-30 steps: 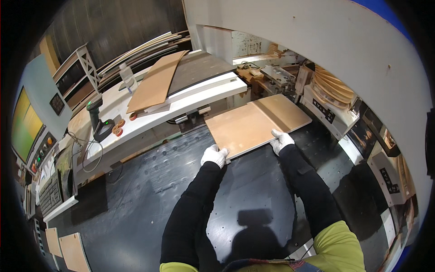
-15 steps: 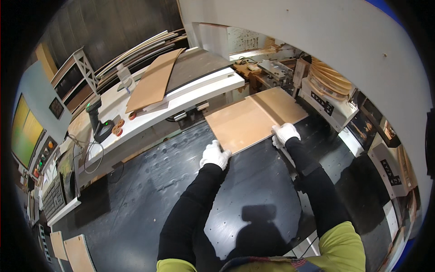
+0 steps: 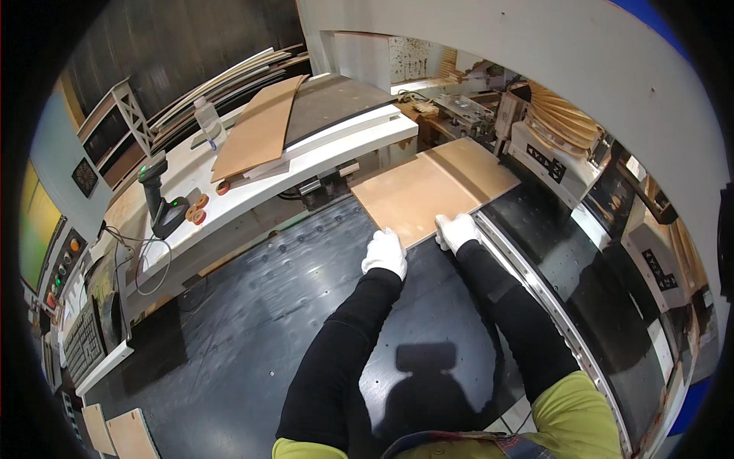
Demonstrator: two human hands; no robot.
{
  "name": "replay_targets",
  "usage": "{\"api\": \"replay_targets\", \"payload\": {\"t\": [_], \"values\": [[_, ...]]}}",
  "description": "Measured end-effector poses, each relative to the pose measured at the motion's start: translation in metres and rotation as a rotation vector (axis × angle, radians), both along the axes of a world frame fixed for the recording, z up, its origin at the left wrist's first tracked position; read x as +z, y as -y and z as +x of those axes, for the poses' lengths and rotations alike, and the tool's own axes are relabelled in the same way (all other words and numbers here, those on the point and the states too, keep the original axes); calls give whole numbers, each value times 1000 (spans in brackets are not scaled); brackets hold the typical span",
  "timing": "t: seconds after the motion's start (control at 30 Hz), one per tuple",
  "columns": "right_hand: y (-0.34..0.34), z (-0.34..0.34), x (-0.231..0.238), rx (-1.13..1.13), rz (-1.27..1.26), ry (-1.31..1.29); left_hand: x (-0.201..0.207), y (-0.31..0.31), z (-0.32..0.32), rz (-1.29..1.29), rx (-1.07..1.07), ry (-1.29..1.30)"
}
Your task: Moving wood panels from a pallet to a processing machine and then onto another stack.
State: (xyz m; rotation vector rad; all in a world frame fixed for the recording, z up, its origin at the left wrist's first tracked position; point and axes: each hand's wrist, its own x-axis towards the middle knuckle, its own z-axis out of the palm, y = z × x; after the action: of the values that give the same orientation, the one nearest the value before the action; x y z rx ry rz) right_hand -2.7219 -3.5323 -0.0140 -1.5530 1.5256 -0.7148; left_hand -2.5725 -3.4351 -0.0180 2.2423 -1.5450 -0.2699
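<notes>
Left hand (image 3: 384, 252) and right hand (image 3: 459, 232) have moved closer together along the tan board (image 3: 417, 195).

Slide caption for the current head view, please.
White-gloved left hand and right hand at the near edge of a tan board on a dark work surface.

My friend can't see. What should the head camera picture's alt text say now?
A person's white-gloved left hand and right hand touch the near edge of a flat tan board on a dark table. Beyond, to the left, a white bench holds a black scanner, a clear bottle and a brown panel.
</notes>
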Motion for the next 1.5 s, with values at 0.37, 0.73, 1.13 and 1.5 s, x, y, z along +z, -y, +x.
{"api": "replay_targets", "payload": {"t": [0.37, 0.73, 1.13, 1.5], "values": [[-7, 3, 3, -50, -66, -54, 8, -5, -1, 17, -15, -21], [-14, 1, 9, -50, -78, -107, 8, -4, -2, 16, 0, -20], [-42, 4, -10, 37, -41, 351, -5, 0, -1, -44, -9, 16], [-177, -1, -16, 286, 79, 473, 28, -179, 8, 24, -233, -134]]}}
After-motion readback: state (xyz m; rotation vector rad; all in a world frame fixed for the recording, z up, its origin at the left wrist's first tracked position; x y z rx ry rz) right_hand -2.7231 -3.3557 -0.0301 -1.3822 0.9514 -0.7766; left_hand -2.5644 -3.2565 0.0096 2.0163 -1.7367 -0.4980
